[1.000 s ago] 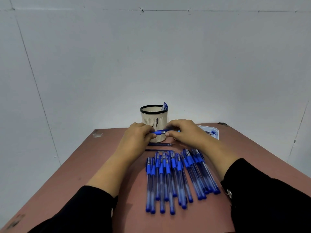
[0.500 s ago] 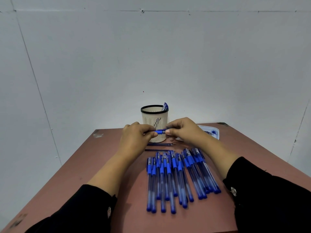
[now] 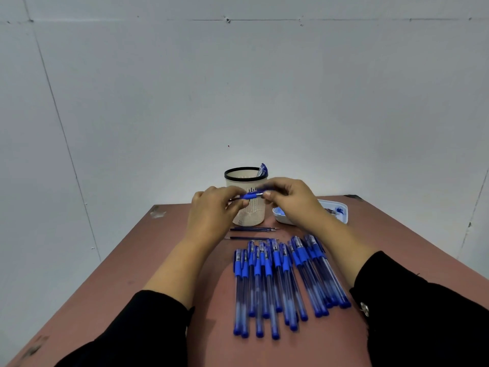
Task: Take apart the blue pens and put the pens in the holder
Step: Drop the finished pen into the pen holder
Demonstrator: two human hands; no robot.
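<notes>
A blue pen [image 3: 251, 195] is held level in the air in front of the cream holder [image 3: 247, 215] with a black rim. My left hand [image 3: 215, 210] grips its left part and my right hand [image 3: 292, 201] pinches its right end. One blue pen part [image 3: 262, 170] sticks out of the holder. Several capped blue pens [image 3: 280, 279] lie in a row on the table below my hands. Two thin refills [image 3: 254, 233] lie between that row and the holder.
A white tray [image 3: 341, 211] with small blue parts sits right of the holder, partly behind my right hand. The brown table [image 3: 137, 260] stands against a grey wall. Black sleeves cover both forearms near the front edge.
Both hands have risen slightly with the pen, from level with the holder's base to its upper half. The pen's grip section now shows more between the hands.
</notes>
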